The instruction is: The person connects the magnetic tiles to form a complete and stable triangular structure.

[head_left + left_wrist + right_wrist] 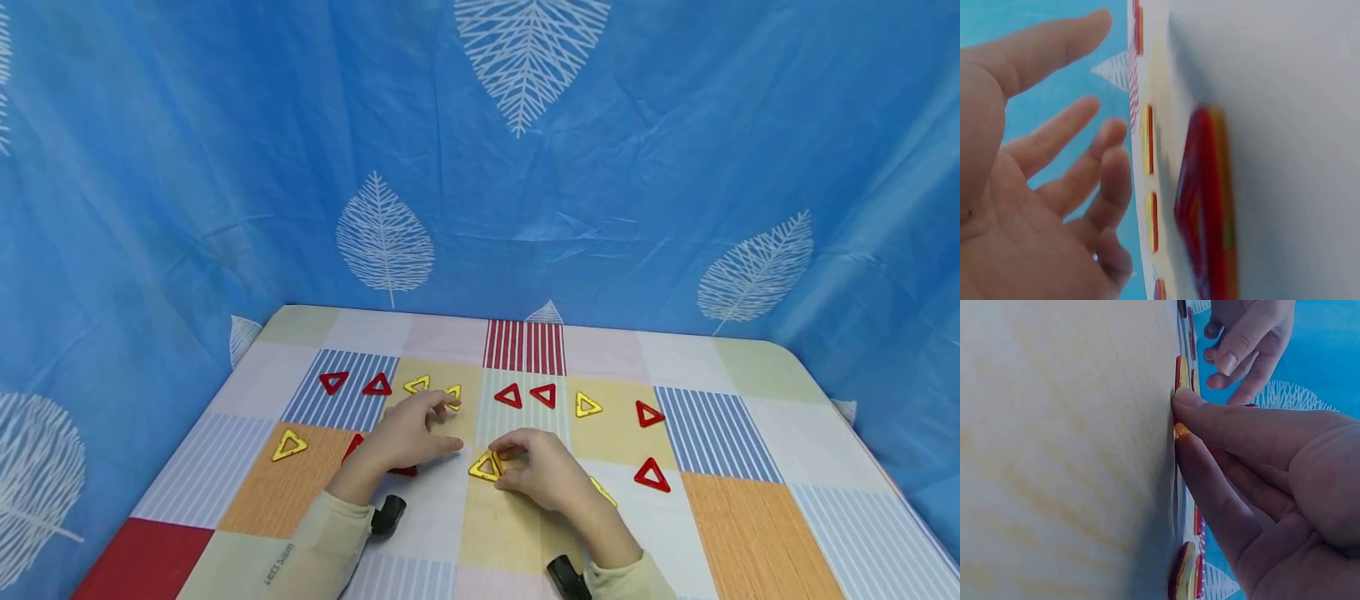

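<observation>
yellow triangle between hands shows red edge only from right wrist.

The left sleeve is pale cream, with small grey lettering along the forearm; the right sleeve matches. One stubby black module sits at the left wrist, another black module at the right.

My head view is bright and even, pale sheen on the right of the blue curtain. The left wrist feed gives me a blurred red triangle up close; the right's dimmer, with soft shadow on the surface beside the right grip.
</observation>
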`<action>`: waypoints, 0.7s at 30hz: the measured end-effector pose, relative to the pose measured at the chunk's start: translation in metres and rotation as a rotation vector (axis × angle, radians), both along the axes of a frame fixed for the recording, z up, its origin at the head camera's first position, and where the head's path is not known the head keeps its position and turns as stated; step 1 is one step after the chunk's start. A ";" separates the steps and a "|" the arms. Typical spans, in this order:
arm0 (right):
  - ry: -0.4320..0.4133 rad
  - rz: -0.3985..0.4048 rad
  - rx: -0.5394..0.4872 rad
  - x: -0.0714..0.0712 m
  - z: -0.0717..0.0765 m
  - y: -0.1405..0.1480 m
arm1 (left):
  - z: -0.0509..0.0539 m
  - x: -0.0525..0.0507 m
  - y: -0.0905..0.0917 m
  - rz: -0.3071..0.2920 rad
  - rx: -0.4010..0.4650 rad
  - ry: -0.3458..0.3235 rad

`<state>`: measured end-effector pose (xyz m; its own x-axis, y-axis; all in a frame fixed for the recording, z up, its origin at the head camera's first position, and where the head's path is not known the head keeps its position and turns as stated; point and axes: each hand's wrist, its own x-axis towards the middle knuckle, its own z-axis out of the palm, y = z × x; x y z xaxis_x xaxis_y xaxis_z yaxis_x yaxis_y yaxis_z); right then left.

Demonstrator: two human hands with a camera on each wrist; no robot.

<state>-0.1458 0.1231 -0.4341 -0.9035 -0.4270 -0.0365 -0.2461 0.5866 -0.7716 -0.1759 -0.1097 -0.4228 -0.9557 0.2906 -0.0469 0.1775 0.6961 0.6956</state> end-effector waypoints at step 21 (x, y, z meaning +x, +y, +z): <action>-0.007 0.001 -0.034 0.001 0.000 0.002 | 0.003 -0.044 0.000 -0.094 -0.369 0.088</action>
<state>-0.1447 0.1251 -0.4340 -0.9030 -0.4288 -0.0282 -0.2410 0.5596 -0.7929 -0.2196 -0.1093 -0.4198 -0.9307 0.3562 -0.0832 0.3005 0.8743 0.3811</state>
